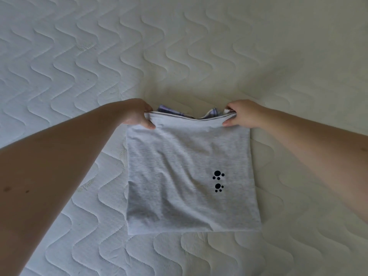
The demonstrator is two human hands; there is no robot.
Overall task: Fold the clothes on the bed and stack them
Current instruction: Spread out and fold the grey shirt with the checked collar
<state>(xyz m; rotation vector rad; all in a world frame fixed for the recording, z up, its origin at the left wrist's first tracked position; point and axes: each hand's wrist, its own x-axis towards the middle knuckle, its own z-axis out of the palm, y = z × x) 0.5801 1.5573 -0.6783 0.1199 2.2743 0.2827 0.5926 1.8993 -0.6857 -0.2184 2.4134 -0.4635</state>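
A light grey folded garment [185,176] with two small black paw prints near its right side lies in front of me on the bed. My left hand [137,114] pinches its far left corner and my right hand [242,114] pinches its far right corner, lifting the far edge a little. Behind that raised edge a blue-and-white checked cloth [211,112] peeks out from under the grey garment; most of it is hidden.
The white quilted mattress [79,56] with a wavy stitch pattern fills the whole view around the garment. No other objects show.
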